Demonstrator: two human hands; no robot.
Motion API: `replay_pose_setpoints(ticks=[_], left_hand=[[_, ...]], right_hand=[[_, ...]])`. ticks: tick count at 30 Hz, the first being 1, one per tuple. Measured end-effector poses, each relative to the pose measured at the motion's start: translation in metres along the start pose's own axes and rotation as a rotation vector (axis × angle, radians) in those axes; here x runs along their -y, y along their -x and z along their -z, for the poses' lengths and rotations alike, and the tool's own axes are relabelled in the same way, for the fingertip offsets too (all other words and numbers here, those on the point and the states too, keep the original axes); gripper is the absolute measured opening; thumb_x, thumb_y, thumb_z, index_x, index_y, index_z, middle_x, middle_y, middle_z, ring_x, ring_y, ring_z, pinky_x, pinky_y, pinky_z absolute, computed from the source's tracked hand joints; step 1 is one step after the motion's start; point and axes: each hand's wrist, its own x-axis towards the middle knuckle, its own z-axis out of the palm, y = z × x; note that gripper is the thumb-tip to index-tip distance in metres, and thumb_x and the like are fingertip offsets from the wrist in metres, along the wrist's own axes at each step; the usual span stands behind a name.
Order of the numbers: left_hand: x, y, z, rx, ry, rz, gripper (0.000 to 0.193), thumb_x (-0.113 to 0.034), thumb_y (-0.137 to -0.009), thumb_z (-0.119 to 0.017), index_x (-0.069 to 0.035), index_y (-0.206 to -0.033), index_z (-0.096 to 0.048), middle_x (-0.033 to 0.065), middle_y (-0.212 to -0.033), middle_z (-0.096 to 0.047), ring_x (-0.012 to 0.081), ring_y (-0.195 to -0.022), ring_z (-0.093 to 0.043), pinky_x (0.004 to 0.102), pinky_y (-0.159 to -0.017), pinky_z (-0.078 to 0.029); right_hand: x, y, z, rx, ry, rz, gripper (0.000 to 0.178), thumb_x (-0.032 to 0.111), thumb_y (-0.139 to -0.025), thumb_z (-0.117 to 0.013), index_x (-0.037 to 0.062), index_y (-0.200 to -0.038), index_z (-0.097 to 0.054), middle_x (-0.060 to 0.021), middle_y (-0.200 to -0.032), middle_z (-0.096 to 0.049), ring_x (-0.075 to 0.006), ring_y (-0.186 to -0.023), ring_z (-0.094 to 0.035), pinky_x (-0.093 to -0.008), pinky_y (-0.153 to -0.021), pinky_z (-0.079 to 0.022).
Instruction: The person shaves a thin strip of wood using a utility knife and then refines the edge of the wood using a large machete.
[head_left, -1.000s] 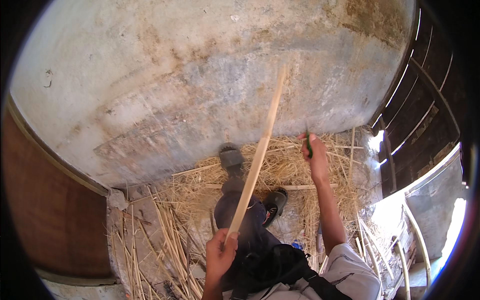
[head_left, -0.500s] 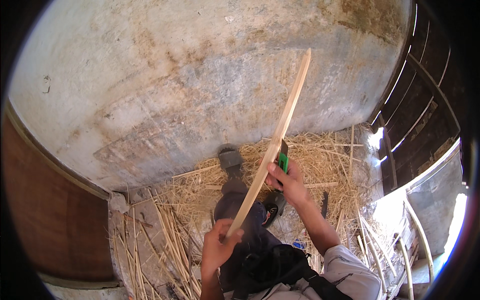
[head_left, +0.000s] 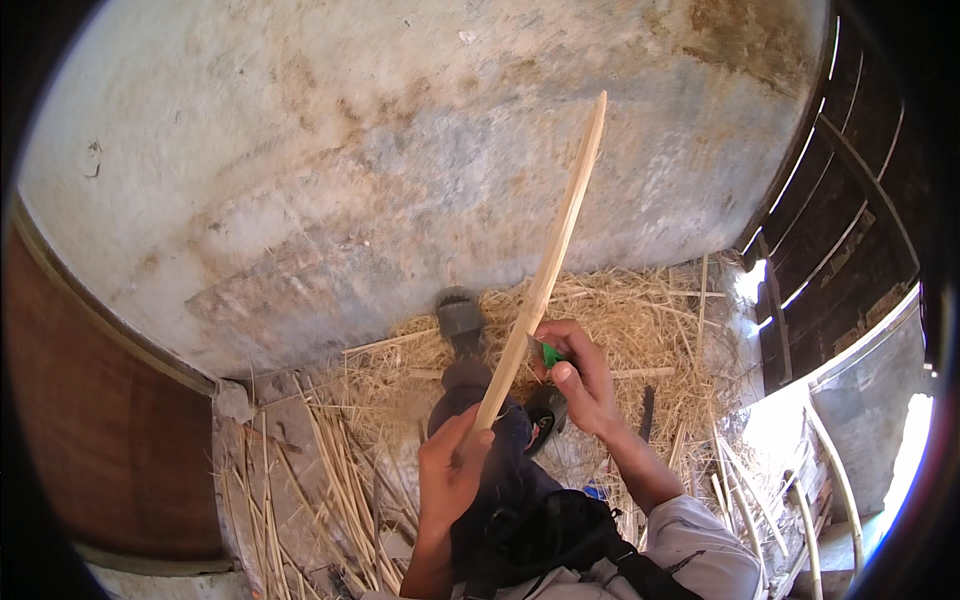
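My left hand is closed around the lower end of a long, pale wooden strip, which slants up and to the right to a narrowed far tip. In my right hand is a green-handled utility knife. Its dark blade lies against the right edge of the strip, a short way above my left hand. The fingers of my right hand wrap the handle and hide most of it.
Straw-like shavings cover the floor below the strip. Several thin sticks lie at the left. A stained plaster wall rises ahead; a brown panel stands at the left, dark slatted boards at the right.
My right hand and the knife have moved down the strip toward my left hand. My left hand has risen slightly, and the strip stands a little steeper.
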Motion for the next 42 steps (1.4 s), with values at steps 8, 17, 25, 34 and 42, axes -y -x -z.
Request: replay_pose_setpoints(ticks=[8,17,25,34,42], left_hand=[[0.002,0.010,0.003,0.028,0.104,0.092,0.035,-0.007,-0.103,-0.065,0.001,-0.138,-0.067,0.0000,-0.092,-0.066,0.0049,-0.077,-0.053,0.0227,-0.065,-0.042],[-0.005,0.020,0.006,0.055,0.053,0.131,0.034,-0.013,-0.105,-0.063,0.002,-0.135,-0.068,-0.0007,-0.080,-0.058,0.0043,-0.070,-0.045,0.0245,-0.058,-0.034],[-0.010,0.026,-0.001,-0.032,-0.030,0.120,0.032,-0.008,-0.103,-0.064,0.004,-0.132,-0.068,0.0006,-0.083,-0.063,0.0030,-0.070,-0.045,0.0224,-0.057,-0.034],[-0.002,0.029,-0.001,-0.062,-0.046,0.118,0.032,-0.008,-0.104,-0.064,0.005,-0.132,-0.068,-0.0005,-0.083,-0.060,0.0031,-0.071,-0.045,0.0222,-0.058,-0.036],[-0.002,0.027,-0.007,-0.079,0.102,0.225,0.033,-0.007,-0.104,-0.065,0.002,-0.135,-0.068,-0.0038,-0.090,-0.063,0.0022,-0.075,-0.048,0.0208,-0.060,-0.036]], right_hand=[[0.004,-0.008,0.024,0.068,0.597,0.270,0.034,0.029,-0.086,-0.085,0.0044,-0.107,-0.073,-0.0095,-0.087,-0.074,-0.0284,-0.070,-0.072,-0.0357,-0.064,-0.057],[0.018,-0.015,0.028,0.005,0.742,0.391,0.032,0.031,-0.083,-0.086,0.0074,-0.102,-0.075,-0.0051,-0.078,-0.071,-0.0236,-0.061,-0.067,-0.0336,-0.054,-0.051],[0.001,-0.021,0.032,-0.049,0.782,0.420,0.030,0.033,-0.084,-0.085,0.0099,-0.100,-0.075,-0.0050,-0.076,-0.069,-0.0247,-0.058,-0.065,-0.0354,-0.052,-0.048],[-0.009,-0.016,0.022,-0.093,0.840,0.404,0.030,0.037,-0.086,-0.083,0.0115,-0.099,-0.075,-0.0043,-0.076,-0.069,-0.0244,-0.059,-0.065,-0.0349,-0.053,-0.049],[-0.020,-0.006,0.013,-0.161,0.753,0.280,0.030,0.036,-0.091,-0.079,0.0094,-0.103,-0.074,-0.0065,-0.078,-0.070,-0.0227,-0.059,-0.065,-0.0335,-0.054,-0.048]])
